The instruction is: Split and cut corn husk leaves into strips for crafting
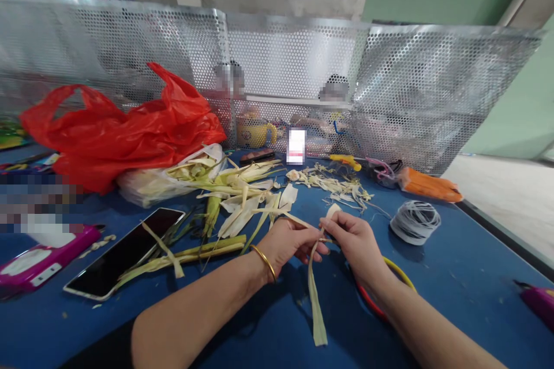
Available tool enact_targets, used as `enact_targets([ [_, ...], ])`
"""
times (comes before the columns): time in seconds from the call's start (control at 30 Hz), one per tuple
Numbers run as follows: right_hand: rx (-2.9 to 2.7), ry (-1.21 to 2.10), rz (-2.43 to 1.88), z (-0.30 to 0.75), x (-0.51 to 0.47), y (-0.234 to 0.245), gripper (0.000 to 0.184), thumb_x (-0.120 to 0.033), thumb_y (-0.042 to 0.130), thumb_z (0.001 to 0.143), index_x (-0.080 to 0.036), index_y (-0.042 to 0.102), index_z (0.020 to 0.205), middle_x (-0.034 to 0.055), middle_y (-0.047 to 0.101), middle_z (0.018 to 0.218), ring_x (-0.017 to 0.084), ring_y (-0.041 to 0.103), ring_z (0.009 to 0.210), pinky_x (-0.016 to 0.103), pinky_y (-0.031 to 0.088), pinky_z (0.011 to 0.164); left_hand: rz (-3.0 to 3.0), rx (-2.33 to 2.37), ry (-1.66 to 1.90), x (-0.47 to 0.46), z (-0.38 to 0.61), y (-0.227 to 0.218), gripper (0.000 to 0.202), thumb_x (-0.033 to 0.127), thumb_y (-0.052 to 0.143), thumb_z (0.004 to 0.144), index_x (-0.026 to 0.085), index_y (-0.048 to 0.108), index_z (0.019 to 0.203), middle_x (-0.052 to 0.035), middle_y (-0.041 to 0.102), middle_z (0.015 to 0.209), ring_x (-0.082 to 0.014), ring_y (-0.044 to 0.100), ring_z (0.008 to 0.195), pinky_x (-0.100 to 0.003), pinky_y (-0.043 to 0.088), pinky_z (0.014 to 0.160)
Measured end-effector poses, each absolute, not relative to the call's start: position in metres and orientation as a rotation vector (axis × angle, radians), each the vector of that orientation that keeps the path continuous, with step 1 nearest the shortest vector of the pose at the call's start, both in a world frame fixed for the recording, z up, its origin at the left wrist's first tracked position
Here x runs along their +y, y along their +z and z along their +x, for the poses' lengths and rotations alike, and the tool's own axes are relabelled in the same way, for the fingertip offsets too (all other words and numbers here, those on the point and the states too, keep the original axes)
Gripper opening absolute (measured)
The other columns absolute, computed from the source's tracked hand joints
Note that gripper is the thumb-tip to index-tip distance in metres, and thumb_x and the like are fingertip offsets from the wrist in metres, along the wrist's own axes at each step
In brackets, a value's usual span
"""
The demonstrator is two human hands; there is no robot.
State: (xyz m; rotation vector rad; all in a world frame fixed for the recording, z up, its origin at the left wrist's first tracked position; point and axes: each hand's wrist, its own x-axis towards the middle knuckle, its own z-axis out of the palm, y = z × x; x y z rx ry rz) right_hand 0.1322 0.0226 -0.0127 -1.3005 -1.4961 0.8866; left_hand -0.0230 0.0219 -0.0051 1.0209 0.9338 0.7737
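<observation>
Over the blue table, my left hand and my right hand meet, both pinched on pale corn husk strips. One long strip hangs down from between the fingers toward me. A shorter piece sticks up above the right hand's fingers, and another runs back over the left hand. A gold bangle circles my left wrist. A pile of corn husks and leaves lies just beyond the left hand.
A red plastic bag and a white bag sit at back left. A phone and a pink case lie left. A coil of white cord, husk scraps, a yellow glue gun and an orange packet lie right. A perforated metal screen closes the back.
</observation>
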Motion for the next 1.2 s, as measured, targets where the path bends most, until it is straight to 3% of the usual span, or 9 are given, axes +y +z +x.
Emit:
enact_targets([
  [0.17, -1.622, 0.884, -1.306, 0.141, 0.031, -0.013, 0.045, -0.055, 0.047, 0.087, -0.017, 0.06, 0.065, 0.0006, 0.059, 0.064, 0.014, 0.052, 0.061, 0.025, 0.042, 0.059, 0.86, 0.943, 0.791, 0.026, -0.025, -0.005, 0.031, 0.04, 0.067, 0.07, 0.01, 0.071, 0.08, -0.0119, 0.074, 0.077, -0.0125, 0.064, 0.055, -0.02, 0.042, 0.05],
  [0.3, -1.767, 0.667, -1.337, 0.145, 0.031, -0.011, 0.043, -0.052, 0.042, 0.091, -0.019, 0.061, 0.071, 0.0024, 0.062, 0.071, 0.017, 0.057, 0.07, 0.025, 0.044, 0.064, 0.825, 0.954, 0.833, 0.03, -0.029, -0.003, 0.03, 0.038, 0.069, 0.069, 0.01, 0.072, 0.082, -0.0124, 0.074, 0.081, -0.0123, 0.064, 0.056, -0.019, 0.039, 0.047],
  [0.47, -1.983, 0.481, -1.383, 0.143, 0.025, -0.003, 0.034, -0.044, 0.041, 0.094, -0.022, 0.061, 0.077, 0.0009, 0.065, 0.074, 0.017, 0.058, 0.071, 0.024, 0.042, 0.065, 0.909, 0.996, 0.907, 0.031, -0.028, -0.002, 0.019, 0.025, 0.072, 0.067, 0.012, 0.072, 0.081, -0.0061, 0.072, 0.07, -0.0086, 0.059, 0.049, -0.017, 0.033, 0.043],
  [0.6, -2.046, 0.475, -1.398, 0.142, 0.023, -0.002, 0.034, -0.044, 0.04, 0.095, -0.023, 0.061, 0.079, -0.0003, 0.064, 0.068, 0.016, 0.057, 0.065, 0.024, 0.041, 0.061, 0.825, 1.047, 0.96, 0.031, -0.027, -0.002, 0.013, 0.023, 0.074, 0.067, 0.013, 0.072, 0.074, -0.0046, 0.07, 0.063, -0.0091, 0.059, 0.049, -0.019, 0.042, 0.05],
  [0.73, -2.1, 0.381, -1.389, 0.139, 0.02, -0.003, 0.029, -0.042, 0.043, 0.094, -0.023, 0.061, 0.082, -0.0002, 0.064, 0.069, 0.016, 0.056, 0.064, 0.024, 0.039, 0.059, 0.737, 1.028, 1.008, 0.034, -0.027, -0.003, 0.018, 0.028, 0.076, 0.069, 0.013, 0.072, 0.076, -0.005, 0.071, 0.068, -0.0087, 0.061, 0.052, -0.02, 0.048, 0.059],
  [0.93, -2.216, 0.281, -1.265, 0.136, 0.014, -0.002, 0.028, -0.034, 0.044, 0.094, -0.022, 0.058, 0.074, 0.0004, 0.064, 0.069, 0.015, 0.055, 0.064, 0.023, 0.038, 0.059, 0.784, 1.08, 1.013, 0.035, -0.026, -0.002, 0.021, 0.029, 0.069, 0.077, 0.012, 0.067, 0.066, -0.0001, 0.06, 0.052, -0.0071, 0.053, 0.041, -0.019, 0.045, 0.048],
  [1.2, -2.205, 0.329, -1.288, 0.138, 0.015, 0.001, 0.029, -0.035, 0.042, 0.095, -0.022, 0.057, 0.073, 0.0002, 0.062, 0.068, 0.014, 0.055, 0.062, 0.022, 0.038, 0.058, 0.73, 1.03, 0.988, 0.032, -0.028, 0.001, 0.03, 0.036, 0.059, 0.085, 0.011, 0.068, 0.071, -0.0028, 0.062, 0.056, -0.0076, 0.055, 0.043, -0.018, 0.045, 0.047],
])
